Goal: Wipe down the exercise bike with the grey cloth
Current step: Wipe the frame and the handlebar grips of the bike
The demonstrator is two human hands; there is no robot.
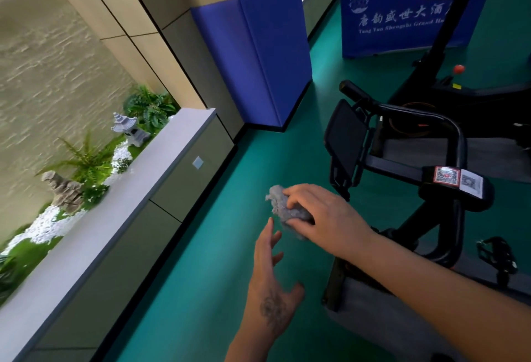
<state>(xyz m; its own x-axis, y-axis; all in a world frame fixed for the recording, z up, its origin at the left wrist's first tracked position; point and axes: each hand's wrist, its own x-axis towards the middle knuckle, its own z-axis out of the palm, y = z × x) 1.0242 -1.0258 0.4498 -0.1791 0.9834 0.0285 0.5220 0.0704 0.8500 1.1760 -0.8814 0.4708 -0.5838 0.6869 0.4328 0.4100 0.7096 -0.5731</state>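
My right hand grips the bunched grey cloth in the air, just left of the black exercise bike. The bike's handlebars and dark screen rise right above the cloth. A QR sticker sits on its frame, and a pedal shows at the lower right. My left hand hovers below the cloth with fingers straight and spread, holding nothing. Neither the cloth nor the hands touch the bike.
The floor is green. A low grey ledge with plants and a small stone lantern runs along the left. A blue padded pillar stands ahead. A second black bike and a blue banner stand behind.
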